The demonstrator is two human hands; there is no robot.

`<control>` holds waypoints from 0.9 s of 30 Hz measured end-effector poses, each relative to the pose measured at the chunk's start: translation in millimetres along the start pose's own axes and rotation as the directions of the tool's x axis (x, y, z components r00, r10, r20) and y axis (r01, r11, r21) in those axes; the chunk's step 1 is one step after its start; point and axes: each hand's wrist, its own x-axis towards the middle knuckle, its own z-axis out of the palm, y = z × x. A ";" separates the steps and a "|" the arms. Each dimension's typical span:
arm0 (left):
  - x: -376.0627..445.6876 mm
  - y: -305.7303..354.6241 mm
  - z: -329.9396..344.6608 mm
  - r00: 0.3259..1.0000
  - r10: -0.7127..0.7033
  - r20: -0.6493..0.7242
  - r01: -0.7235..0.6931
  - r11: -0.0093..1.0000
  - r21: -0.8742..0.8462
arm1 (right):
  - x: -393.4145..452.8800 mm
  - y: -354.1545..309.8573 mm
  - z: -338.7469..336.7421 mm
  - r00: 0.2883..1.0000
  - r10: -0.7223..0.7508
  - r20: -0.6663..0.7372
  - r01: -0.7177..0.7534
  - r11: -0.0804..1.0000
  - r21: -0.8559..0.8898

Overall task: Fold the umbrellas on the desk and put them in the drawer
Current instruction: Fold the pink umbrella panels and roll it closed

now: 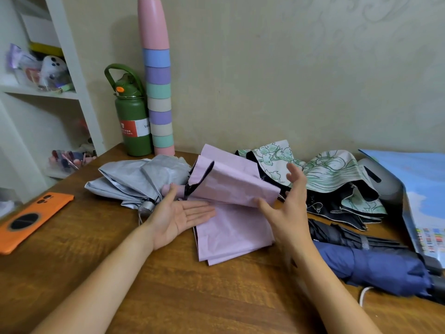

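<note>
- Head view: left hand (179, 214) palm-up, fingers straight and together, fingertips touching the lower flap of the pink umbrella (231, 208); gripping nothing.
- Right hand (287, 208) edge-on, fingers spread and relaxed, thumb at the fold of the pink canopy; clasping nothing.
- Hands apart, one on each side of the pink umbrella, mid-desk (168, 285).
- Pink handle (173, 189) poking out leftward, just above the left thumb.
- Grey umbrella (142, 179) crumpled just left of the pink one, touching it.
- Floral umbrella (330, 174) loose toward the back right edge, near the wall (289, 80).
- Black umbrella (344, 235) and blue umbrella (380, 266) rolled up by the right edge, behind the right forearm.
- Orange phone (31, 218) flat at the left edge.
- Green bottle (132, 116) and stacked cups (159, 92) upright at the back, against the wall.
- Shelf (41, 92) with small clutter beyond the left edge.
</note>
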 end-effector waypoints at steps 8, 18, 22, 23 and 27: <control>5.3 -0.1 -2.4 0.999 -0.039 -0.003 0.039 0.999 0.028 | 5.5 2.4 -5.7 0.796 -0.120 0.594 0.324 0.912 -0.251; 2.3 -12.4 1.0 0.992 0.105 -0.066 -0.076 0.935 0.347 | -5.2 -6.4 -1.4 0.748 -0.074 0.659 0.238 0.958 -0.162; 5.1 -15.8 2.8 0.984 0.143 -0.103 -0.084 0.894 0.440 | -7.7 4.8 5.2 0.782 -0.093 0.616 0.321 0.908 -0.270; 5.2 -16.3 3.3 0.982 0.154 -0.109 -0.088 0.887 0.454 | -9.8 7.0 6.0 0.736 -0.033 0.676 0.324 0.894 -0.310; 6.2 -18.2 8.4 0.965 0.200 -0.171 -0.097 0.874 0.476 | -17.4 9.3 9.8 0.570 0.148 0.808 0.338 0.854 -0.395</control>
